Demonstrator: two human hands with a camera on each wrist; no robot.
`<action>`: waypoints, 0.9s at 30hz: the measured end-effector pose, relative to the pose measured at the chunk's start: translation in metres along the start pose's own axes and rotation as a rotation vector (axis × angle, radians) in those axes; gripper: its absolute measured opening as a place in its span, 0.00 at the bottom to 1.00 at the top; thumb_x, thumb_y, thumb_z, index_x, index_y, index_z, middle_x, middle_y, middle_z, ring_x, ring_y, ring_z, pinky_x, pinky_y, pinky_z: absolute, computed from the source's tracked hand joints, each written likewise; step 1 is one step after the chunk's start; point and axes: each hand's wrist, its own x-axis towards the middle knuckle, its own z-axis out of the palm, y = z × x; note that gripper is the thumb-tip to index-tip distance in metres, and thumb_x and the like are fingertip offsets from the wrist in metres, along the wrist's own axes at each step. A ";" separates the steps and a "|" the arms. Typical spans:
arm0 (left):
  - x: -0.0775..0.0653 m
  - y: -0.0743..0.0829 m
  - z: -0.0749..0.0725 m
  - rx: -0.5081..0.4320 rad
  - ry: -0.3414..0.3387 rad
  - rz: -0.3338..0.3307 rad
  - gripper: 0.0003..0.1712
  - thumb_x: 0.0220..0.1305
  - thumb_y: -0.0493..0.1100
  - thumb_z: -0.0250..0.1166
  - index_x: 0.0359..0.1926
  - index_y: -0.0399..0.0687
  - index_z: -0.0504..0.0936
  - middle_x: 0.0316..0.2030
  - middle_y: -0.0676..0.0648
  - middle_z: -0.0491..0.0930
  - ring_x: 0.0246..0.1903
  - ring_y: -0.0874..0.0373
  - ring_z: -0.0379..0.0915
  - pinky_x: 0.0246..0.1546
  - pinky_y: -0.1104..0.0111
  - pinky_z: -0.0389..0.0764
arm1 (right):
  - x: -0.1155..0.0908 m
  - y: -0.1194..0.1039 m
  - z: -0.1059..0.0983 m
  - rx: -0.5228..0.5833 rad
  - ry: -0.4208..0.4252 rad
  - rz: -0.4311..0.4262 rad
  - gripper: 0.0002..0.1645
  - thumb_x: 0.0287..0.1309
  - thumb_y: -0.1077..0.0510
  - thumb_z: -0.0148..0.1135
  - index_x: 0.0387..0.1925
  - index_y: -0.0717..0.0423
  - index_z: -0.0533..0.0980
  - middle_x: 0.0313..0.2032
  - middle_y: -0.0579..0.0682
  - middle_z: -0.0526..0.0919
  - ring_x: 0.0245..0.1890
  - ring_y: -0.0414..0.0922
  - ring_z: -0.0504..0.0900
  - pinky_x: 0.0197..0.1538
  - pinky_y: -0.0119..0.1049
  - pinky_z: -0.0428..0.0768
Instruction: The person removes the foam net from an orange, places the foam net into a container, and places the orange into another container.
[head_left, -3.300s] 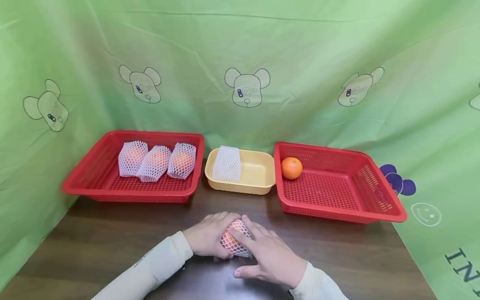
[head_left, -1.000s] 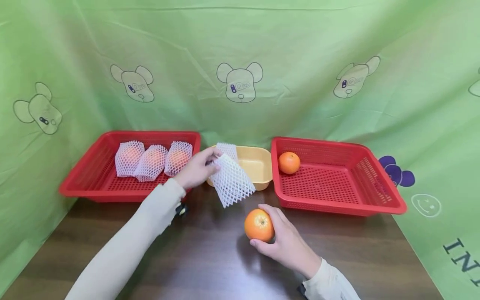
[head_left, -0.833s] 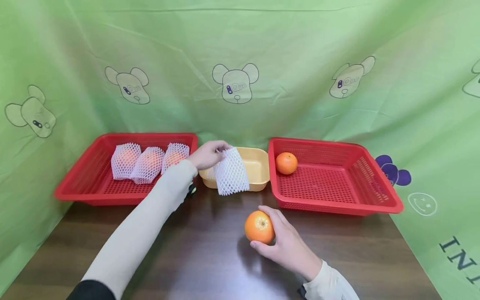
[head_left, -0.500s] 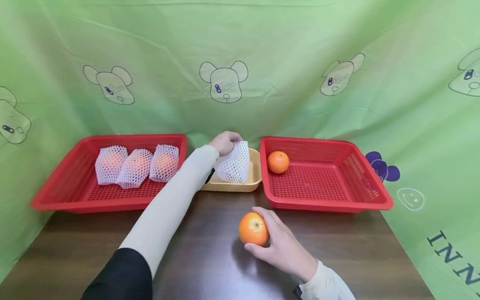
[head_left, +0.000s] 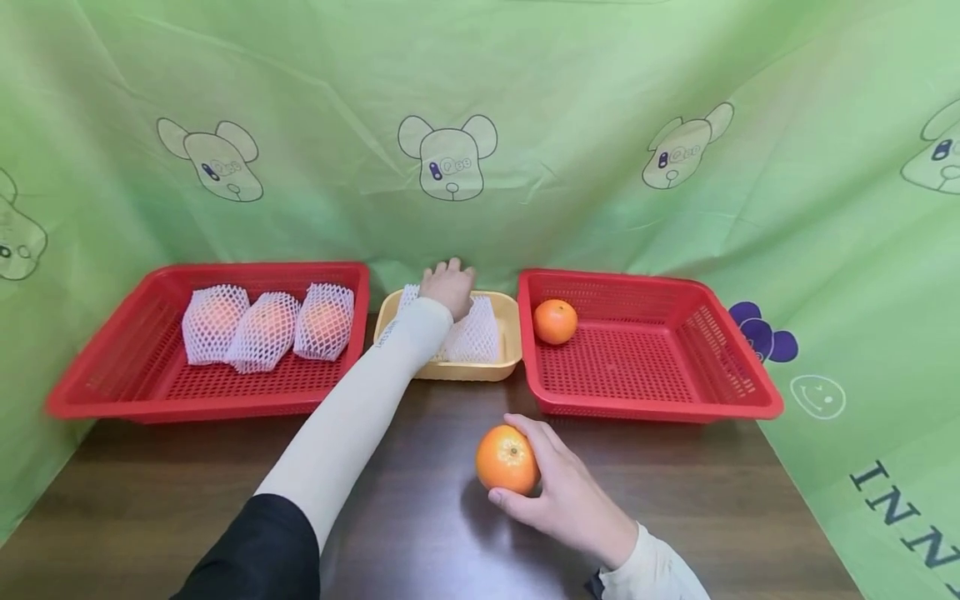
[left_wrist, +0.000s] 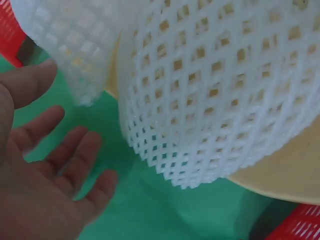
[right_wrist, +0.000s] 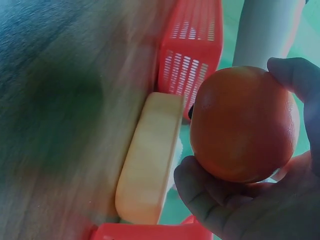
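My left hand (head_left: 448, 287) is over the back of a small yellow tray (head_left: 512, 329), its fingers relaxed with nothing in them. Two white foam net sleeves lie in that tray; one foam net sleeve (head_left: 476, 335) is below and to the right of the hand. The left wrist view shows the fingers apart from the netting (left_wrist: 215, 90). Low over the table's middle, my right hand (head_left: 566, 492) grips a bare orange (head_left: 507, 459) between thumb and fingers. The right wrist view gives the same orange (right_wrist: 245, 125) up close, its lower side in shadow.
A red basket (head_left: 217, 408) on the left holds three net-wrapped oranges (head_left: 270, 329). On the right, another red basket (head_left: 660, 408) has one bare orange (head_left: 556, 322) in its left corner. Behind everything hangs a green printed cloth (head_left: 330, 183). The tabletop (head_left: 420, 533) is dark wood.
Both hands were on a net-wrapped orange at first. My left hand then carried the pulled-off foam net sleeve to the yellow tray and released it. My right hand kept the bare orange.
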 end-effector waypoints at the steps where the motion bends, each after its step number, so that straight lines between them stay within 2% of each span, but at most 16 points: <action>1: 0.000 0.001 0.000 0.014 0.014 0.018 0.24 0.69 0.42 0.63 0.65 0.48 0.76 0.61 0.41 0.71 0.60 0.43 0.66 0.59 0.51 0.67 | 0.000 0.000 0.000 -0.002 0.000 -0.002 0.49 0.50 0.45 0.79 0.70 0.41 0.64 0.56 0.37 0.73 0.49 0.36 0.77 0.52 0.45 0.79; 3: 0.000 0.004 0.002 0.033 0.007 0.065 0.22 0.69 0.41 0.63 0.63 0.48 0.78 0.60 0.42 0.73 0.59 0.44 0.67 0.59 0.52 0.68 | -0.001 -0.001 0.000 -0.005 0.001 -0.007 0.49 0.50 0.45 0.79 0.70 0.41 0.64 0.56 0.36 0.73 0.48 0.36 0.77 0.52 0.44 0.79; 5: -0.001 0.007 0.006 0.034 -0.051 0.106 0.21 0.69 0.41 0.62 0.62 0.49 0.80 0.59 0.43 0.74 0.59 0.44 0.67 0.61 0.51 0.67 | -0.001 -0.002 0.000 -0.006 0.004 -0.011 0.49 0.49 0.46 0.79 0.70 0.41 0.65 0.56 0.36 0.73 0.48 0.35 0.77 0.51 0.44 0.79; 7: -0.003 0.009 0.008 -0.006 -0.171 0.105 0.22 0.69 0.43 0.62 0.64 0.51 0.79 0.61 0.45 0.75 0.61 0.46 0.68 0.64 0.51 0.65 | -0.002 -0.002 0.000 -0.007 0.009 -0.016 0.49 0.48 0.46 0.80 0.70 0.40 0.65 0.55 0.36 0.73 0.48 0.35 0.77 0.51 0.43 0.79; 9: -0.008 0.010 0.008 -0.109 -0.330 0.052 0.25 0.71 0.46 0.62 0.67 0.54 0.76 0.65 0.48 0.73 0.64 0.49 0.66 0.67 0.52 0.63 | -0.003 -0.002 0.001 -0.011 0.008 -0.022 0.49 0.48 0.47 0.80 0.70 0.40 0.65 0.55 0.36 0.73 0.48 0.35 0.77 0.51 0.43 0.79; 11: -0.013 0.009 0.007 -0.183 -0.418 0.022 0.27 0.73 0.46 0.59 0.71 0.54 0.73 0.68 0.50 0.71 0.65 0.53 0.66 0.67 0.57 0.63 | -0.004 -0.002 0.001 -0.015 0.003 -0.028 0.49 0.48 0.47 0.80 0.70 0.41 0.65 0.55 0.36 0.73 0.48 0.35 0.77 0.51 0.42 0.80; 13: -0.018 0.007 0.002 -0.247 -0.415 0.013 0.27 0.74 0.44 0.56 0.72 0.52 0.72 0.68 0.50 0.71 0.65 0.54 0.66 0.66 0.60 0.66 | -0.005 -0.002 0.001 -0.015 -0.003 -0.027 0.49 0.48 0.46 0.80 0.70 0.41 0.65 0.55 0.36 0.73 0.48 0.35 0.77 0.51 0.42 0.80; 14: -0.020 0.006 -0.002 -0.255 -0.377 0.031 0.26 0.74 0.41 0.54 0.71 0.50 0.72 0.68 0.48 0.72 0.66 0.53 0.66 0.65 0.60 0.66 | -0.006 -0.002 0.001 -0.016 -0.005 -0.024 0.48 0.49 0.46 0.80 0.70 0.42 0.66 0.55 0.36 0.73 0.48 0.35 0.77 0.51 0.42 0.80; 16: -0.022 0.004 -0.011 -0.192 -0.253 0.058 0.25 0.72 0.37 0.52 0.68 0.47 0.75 0.65 0.45 0.74 0.63 0.49 0.69 0.63 0.57 0.69 | -0.006 -0.001 -0.001 -0.014 -0.004 -0.017 0.48 0.49 0.46 0.80 0.69 0.42 0.66 0.55 0.36 0.73 0.48 0.35 0.77 0.51 0.43 0.80; 18: -0.026 0.000 -0.023 -0.136 -0.162 0.020 0.23 0.69 0.36 0.53 0.63 0.45 0.78 0.62 0.42 0.76 0.63 0.44 0.69 0.62 0.52 0.68 | -0.006 -0.002 -0.003 -0.011 -0.001 -0.004 0.48 0.49 0.46 0.80 0.69 0.41 0.66 0.55 0.36 0.73 0.48 0.35 0.76 0.51 0.43 0.80; 19: -0.029 -0.002 -0.027 -0.110 -0.144 -0.012 0.22 0.68 0.36 0.53 0.61 0.44 0.80 0.60 0.41 0.76 0.62 0.42 0.69 0.62 0.49 0.68 | -0.006 -0.002 -0.005 -0.011 0.001 0.002 0.48 0.49 0.46 0.80 0.69 0.41 0.66 0.54 0.36 0.73 0.48 0.35 0.76 0.50 0.43 0.80; 20: -0.030 -0.005 -0.030 -0.085 -0.151 -0.044 0.21 0.68 0.37 0.54 0.60 0.44 0.80 0.60 0.40 0.76 0.62 0.42 0.69 0.60 0.47 0.69 | -0.006 -0.003 -0.006 -0.008 0.005 0.005 0.48 0.49 0.46 0.80 0.69 0.40 0.66 0.54 0.35 0.73 0.47 0.35 0.76 0.50 0.43 0.80; 21: -0.028 -0.011 -0.026 -0.063 -0.179 -0.071 0.18 0.68 0.37 0.55 0.56 0.43 0.81 0.56 0.40 0.77 0.57 0.44 0.71 0.57 0.49 0.71 | -0.005 -0.003 -0.007 -0.008 0.010 0.006 0.48 0.49 0.46 0.80 0.69 0.40 0.66 0.54 0.35 0.73 0.47 0.35 0.76 0.50 0.43 0.80; 23: -0.023 -0.024 -0.012 -0.042 -0.275 -0.099 0.16 0.68 0.39 0.56 0.53 0.42 0.80 0.51 0.40 0.78 0.51 0.47 0.73 0.52 0.54 0.74 | -0.005 -0.004 -0.008 -0.009 0.019 -0.003 0.48 0.48 0.47 0.80 0.69 0.39 0.66 0.53 0.35 0.73 0.47 0.35 0.76 0.50 0.42 0.80; 25: -0.018 -0.036 0.004 -0.039 -0.393 -0.116 0.19 0.67 0.40 0.57 0.57 0.41 0.79 0.52 0.40 0.77 0.50 0.48 0.72 0.50 0.58 0.75 | -0.005 -0.005 -0.008 -0.009 0.028 -0.021 0.49 0.47 0.47 0.80 0.69 0.40 0.66 0.53 0.35 0.74 0.47 0.35 0.76 0.50 0.42 0.80; 27: -0.013 -0.047 0.022 -0.048 -0.471 -0.114 0.25 0.66 0.41 0.58 0.63 0.41 0.75 0.56 0.39 0.76 0.53 0.49 0.70 0.51 0.61 0.73 | -0.006 -0.006 -0.007 -0.012 0.036 -0.037 0.49 0.47 0.48 0.81 0.69 0.40 0.66 0.54 0.35 0.74 0.47 0.35 0.77 0.50 0.41 0.80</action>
